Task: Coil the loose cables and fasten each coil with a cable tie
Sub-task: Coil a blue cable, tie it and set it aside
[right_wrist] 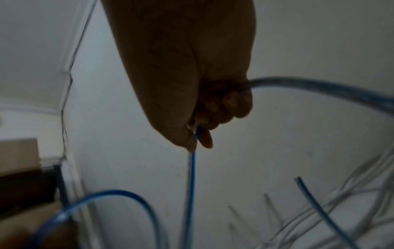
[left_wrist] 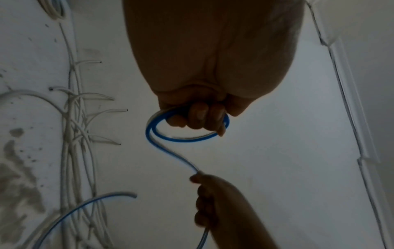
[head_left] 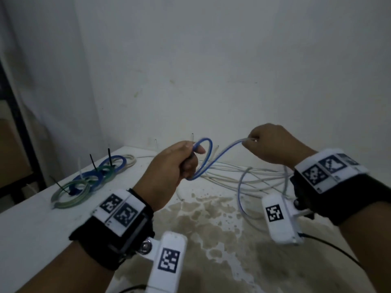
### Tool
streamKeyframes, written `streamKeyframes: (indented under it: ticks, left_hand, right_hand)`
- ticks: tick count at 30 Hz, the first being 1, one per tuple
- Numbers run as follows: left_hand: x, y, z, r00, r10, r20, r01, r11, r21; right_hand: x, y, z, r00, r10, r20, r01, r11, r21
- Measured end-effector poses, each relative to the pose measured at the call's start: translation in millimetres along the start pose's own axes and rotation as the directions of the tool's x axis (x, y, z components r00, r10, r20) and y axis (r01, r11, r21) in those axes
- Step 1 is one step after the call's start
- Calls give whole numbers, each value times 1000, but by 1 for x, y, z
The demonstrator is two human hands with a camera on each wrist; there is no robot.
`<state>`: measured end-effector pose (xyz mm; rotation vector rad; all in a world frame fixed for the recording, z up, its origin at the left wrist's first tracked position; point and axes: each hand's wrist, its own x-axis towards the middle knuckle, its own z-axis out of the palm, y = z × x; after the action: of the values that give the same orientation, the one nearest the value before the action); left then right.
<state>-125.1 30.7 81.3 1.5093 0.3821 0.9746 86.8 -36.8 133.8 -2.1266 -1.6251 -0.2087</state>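
Note:
A blue cable (head_left: 206, 159) is held above the white table (head_left: 42, 225) between both hands. My left hand (head_left: 177, 163) grips a small loop of it in a fist; the loop (left_wrist: 170, 136) shows round the curled fingers in the left wrist view. My right hand (head_left: 268, 142), higher and to the right, pinches the same cable (right_wrist: 192, 168) between thumb and fingers, and the slack runs out behind the hand down to the table. Several loose white cables (head_left: 243, 176) lie tangled under the hands. Finished coils (head_left: 91, 180) with black ties standing up lie at the far left.
A white wall (head_left: 211, 60) stands close behind the table. A brownish stain (head_left: 211, 225) covers the near middle of the tabletop. A dark frame and a brown box (head_left: 12, 149) stand left of the table. A thin black lead (head_left: 334, 248) trails at the right.

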Motion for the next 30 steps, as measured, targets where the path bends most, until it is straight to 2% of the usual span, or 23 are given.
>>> streamKeyframes:
  ticks: [2, 4, 8, 11, 13, 18, 21, 23, 25, 28, 30]
  left_hand:
    - [1, -9, 6, 1000, -13, 17, 13, 999, 33]
    - [1, -17, 13, 998, -18, 57, 16, 999, 48]
    - [2, -31, 29, 999, -3, 50, -3, 994, 109]
    - [0, -36, 44, 999, 34, 22, -38, 978, 207]
    - [-2, -39, 51, 999, 45, 20, -48, 966, 253]
    - [-4, -36, 62, 996, 91, -7, -85, 952, 295]
    - [-4, -38, 68, 991, 129, 42, -136, 930, 343]
    - [-7, -41, 70, 980, 162, 112, -193, 898, 395]
    - [-10, -45, 71, 972, 188, 144, -231, 884, 406]
    - [-11, -46, 71, 976, 186, 116, -217, 900, 379]
    - [-9, -44, 70, 982, 173, 81, -191, 918, 347]
  right_hand:
    - [1, -11, -1, 994, 76, 81, -89, 980, 177]
    - [-2, -21, -2, 981, 159, 112, -189, 919, 347]
    - [-16, -39, 4, 967, 229, 107, -239, 686, 687]
    - [-29, -43, 8, 965, 213, 153, -249, 561, 789]
    - [-34, -44, 11, 973, 179, 144, -220, 553, 804]
    - [-44, -49, 25, 971, 238, 26, -181, 660, 729]
    - [-46, -46, 27, 961, 272, -41, -169, 700, 694]
    - [-44, -42, 20, 955, 291, -53, -169, 684, 710]
    - [-43, -37, 12, 953, 302, -18, -184, 625, 759]
    - [-51, -38, 5, 959, 280, 37, -195, 561, 804]
    - [-58, -41, 7, 964, 265, 18, -177, 590, 788]
